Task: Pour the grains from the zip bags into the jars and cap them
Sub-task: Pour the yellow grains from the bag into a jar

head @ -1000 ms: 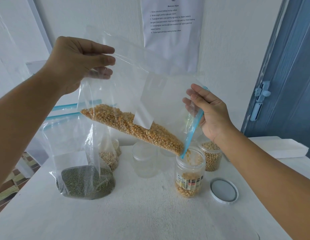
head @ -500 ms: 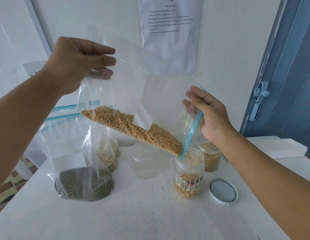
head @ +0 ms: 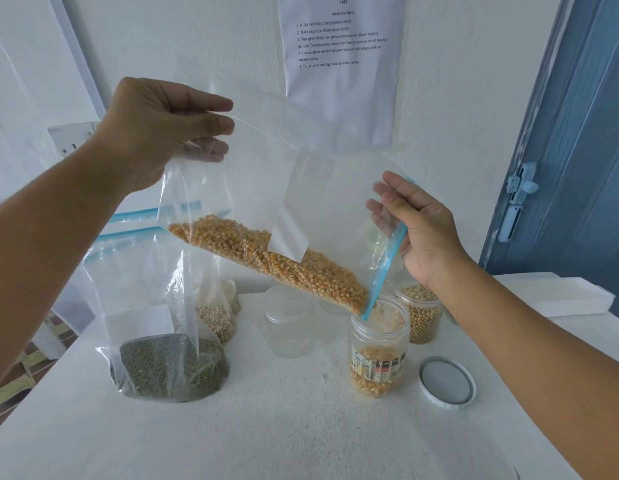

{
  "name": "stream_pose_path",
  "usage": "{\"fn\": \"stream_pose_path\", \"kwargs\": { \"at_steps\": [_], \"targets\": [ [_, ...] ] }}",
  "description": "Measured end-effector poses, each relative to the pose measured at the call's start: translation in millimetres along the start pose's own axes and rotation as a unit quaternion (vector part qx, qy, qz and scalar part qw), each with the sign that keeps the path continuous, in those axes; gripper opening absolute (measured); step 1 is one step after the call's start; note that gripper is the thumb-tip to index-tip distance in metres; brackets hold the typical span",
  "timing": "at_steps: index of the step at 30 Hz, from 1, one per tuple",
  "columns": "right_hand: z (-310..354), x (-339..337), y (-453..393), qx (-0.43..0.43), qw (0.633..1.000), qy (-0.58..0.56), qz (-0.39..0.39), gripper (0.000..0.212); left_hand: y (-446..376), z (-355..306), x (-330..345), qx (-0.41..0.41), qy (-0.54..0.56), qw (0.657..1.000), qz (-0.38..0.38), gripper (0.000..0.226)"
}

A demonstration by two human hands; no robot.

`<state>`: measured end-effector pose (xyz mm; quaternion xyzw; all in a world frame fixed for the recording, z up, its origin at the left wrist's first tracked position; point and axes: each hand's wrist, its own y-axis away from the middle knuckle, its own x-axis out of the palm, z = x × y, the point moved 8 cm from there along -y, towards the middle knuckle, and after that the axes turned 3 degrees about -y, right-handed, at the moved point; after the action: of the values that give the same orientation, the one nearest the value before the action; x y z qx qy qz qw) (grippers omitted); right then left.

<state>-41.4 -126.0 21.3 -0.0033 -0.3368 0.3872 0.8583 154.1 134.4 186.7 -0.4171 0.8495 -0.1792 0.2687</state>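
Pouring step under way. Landmark: the labelled jar, standing open on the white table.

Corn bag is held tilted above and to the left of the jar, blue zip mouth dipping into the jar's rim. Left hand pinches the bag's raised bottom corner, thumb against fingers. Right hand, directly above the jar, grips the zip edge with fingers curled round the plastic.

Yellow kernels lie banked along the bag's low side; the jar is partly filled.

Jar's lid lies just right of it. A filled jar stands behind; an empty jar to the left; a green-grain bag farther left.

Next, by my reading: lift the bottom corner higher, keep the mouth inside the rim, then cap.
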Motion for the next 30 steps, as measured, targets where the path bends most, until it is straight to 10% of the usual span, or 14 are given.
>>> {"fn": "stream_pose_path", "kwargs": {
  "at_steps": [30],
  "targets": [
    [1.4,-0.4,6.7,0.000,1.000,0.016,-0.005,0.036,1.0,-5.2,1.4,0.006,-0.001,1.000,0.004,0.024]
  ]
}}
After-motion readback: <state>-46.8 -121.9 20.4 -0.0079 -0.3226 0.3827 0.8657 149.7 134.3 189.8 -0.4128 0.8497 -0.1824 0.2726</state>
